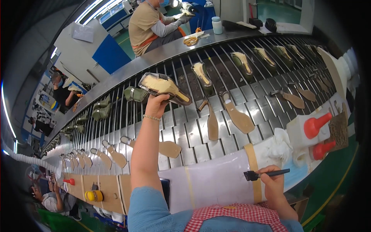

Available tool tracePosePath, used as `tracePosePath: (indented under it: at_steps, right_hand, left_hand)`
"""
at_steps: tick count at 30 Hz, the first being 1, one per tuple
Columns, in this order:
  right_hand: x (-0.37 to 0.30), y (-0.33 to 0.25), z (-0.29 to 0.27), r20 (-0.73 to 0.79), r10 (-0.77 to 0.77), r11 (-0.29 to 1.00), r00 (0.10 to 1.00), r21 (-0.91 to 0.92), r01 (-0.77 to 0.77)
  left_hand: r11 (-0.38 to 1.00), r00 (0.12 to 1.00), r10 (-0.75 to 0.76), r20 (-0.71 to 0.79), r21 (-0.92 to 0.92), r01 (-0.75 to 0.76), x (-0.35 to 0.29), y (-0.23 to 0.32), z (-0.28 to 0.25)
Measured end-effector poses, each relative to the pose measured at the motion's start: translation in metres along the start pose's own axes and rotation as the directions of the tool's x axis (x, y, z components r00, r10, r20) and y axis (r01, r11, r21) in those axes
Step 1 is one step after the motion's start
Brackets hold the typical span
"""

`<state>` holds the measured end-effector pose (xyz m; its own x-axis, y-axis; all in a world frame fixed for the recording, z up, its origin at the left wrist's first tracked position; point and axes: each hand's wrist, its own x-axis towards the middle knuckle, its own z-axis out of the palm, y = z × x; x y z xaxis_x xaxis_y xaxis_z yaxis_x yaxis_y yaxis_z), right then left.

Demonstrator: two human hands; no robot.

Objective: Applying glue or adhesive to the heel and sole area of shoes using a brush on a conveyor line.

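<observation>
My left hand reaches over the slatted conveyor, its fingers closed around the heel-side edge of a lasted shoe upper. The shoe's bottom faces up, with a broad cream-coloured surface. Low on the right, my right hand grips a flat brush by its dark handle, with the bristles pointing left above the pale work surface. Tan heeled sole pieces lie on the conveyor's metal plates. Several other lasted uppers, olive green with cream bottoms, rest along the conveyor's rods.
A white container with a red nozzle stands at the right beside crumpled white cloth. Yellow-handled scissors and a white jar sit on the far ledge. Across the conveyor, a gloved person handles another shoe.
</observation>
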<state>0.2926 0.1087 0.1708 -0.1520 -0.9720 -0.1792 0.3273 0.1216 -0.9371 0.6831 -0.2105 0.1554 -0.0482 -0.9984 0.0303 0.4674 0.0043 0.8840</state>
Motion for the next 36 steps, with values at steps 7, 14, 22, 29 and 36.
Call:
tracePosePath:
  at_steps: [7,14,22,29,36]
  right_hand:
    - [0.026,0.004,0.013,-0.115,0.066,0.997,0.991,-0.034,-0.070]
    - [0.044,0.015,0.026,-0.060,0.046,0.998,0.997,-0.043,-0.049]
    - [0.057,0.013,0.028,-0.149,-0.004,0.989,0.989,-0.149,-0.018]
    - [0.050,0.009,0.024,-0.117,0.008,0.994,0.993,-0.110,-0.021]
    - [0.025,-0.004,0.006,-0.053,-0.024,1.000,0.998,0.019,0.025]
  left_hand:
    - [0.987,0.988,-0.156,-0.011,0.029,0.156,0.099,-0.047,-0.050]
    - [0.954,0.900,-0.220,-0.377,-0.275,0.118,0.136,-0.075,-0.122]
    - [0.697,0.705,-0.242,-0.666,-0.626,-0.351,0.167,-0.059,-0.194]
    - [0.901,0.453,-0.333,-0.827,-0.421,-0.107,0.125,-0.045,-0.209]
    - [0.954,0.888,-0.255,-0.382,0.048,0.295,-0.073,0.026,-0.137]
